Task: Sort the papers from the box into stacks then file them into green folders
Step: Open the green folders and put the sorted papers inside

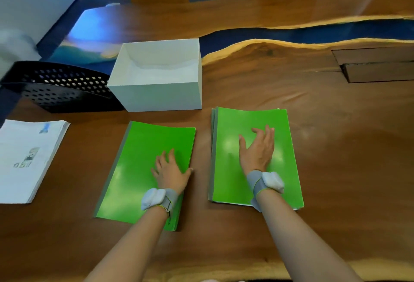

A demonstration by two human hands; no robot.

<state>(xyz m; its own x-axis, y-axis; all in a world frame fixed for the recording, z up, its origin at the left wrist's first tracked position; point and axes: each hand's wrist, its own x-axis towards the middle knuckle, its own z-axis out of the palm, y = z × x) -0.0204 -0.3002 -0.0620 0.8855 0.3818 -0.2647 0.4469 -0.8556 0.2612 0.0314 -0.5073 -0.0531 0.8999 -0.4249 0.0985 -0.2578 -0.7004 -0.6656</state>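
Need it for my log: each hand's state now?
Left hand: open, flat on the left green folder.
Right hand: open, flat on the right green folder.

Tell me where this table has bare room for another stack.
The table is barest right of the right green folder, below the inset hatch. A narrow strip runs between it and the left green folder. Crowded on the left: paper stack, black tray, white box.

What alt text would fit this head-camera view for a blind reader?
A person's left hand rests flat on the left green folder and the right hand on the right green folder, both on a brown wooden table. Behind stand a white box and a black mesh tray; a stack of printed papers lies at left.
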